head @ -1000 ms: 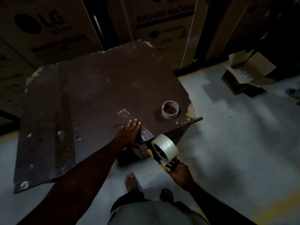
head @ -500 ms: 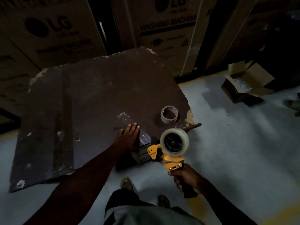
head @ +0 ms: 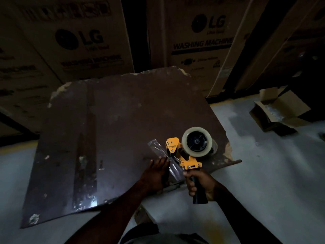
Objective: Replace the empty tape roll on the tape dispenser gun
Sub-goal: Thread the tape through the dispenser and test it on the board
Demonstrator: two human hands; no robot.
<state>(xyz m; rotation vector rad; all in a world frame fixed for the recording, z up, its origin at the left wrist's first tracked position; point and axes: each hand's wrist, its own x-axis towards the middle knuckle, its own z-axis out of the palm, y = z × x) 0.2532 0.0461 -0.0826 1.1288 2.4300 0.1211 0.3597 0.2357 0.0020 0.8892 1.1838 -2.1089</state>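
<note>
Behind tape roll (head: pixel 196 142), half-hidden empty core (head: pixel 214 147)

"LG" and "WASHING MACHINE" on the cardboard boxes (head: pixel 202 44)

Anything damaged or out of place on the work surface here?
Yes. The brown board has chipped, ragged corners and edges, worst near the tape gun, and a crinkled strip of clear tape lies stuck on it beside the left hand.

One tape dispenser gun (head: pixel 182 155) carrying one tape roll (head: pixel 196 142), one strip of clear tape (head: pixel 163 155) beside the gun, two hands, left (head: pixel 155 175) and right (head: pixel 199 182), one surface (head: pixel 114 129), two printed cartons behind it, one open box (head: pixel 279 111) right of it.
</note>
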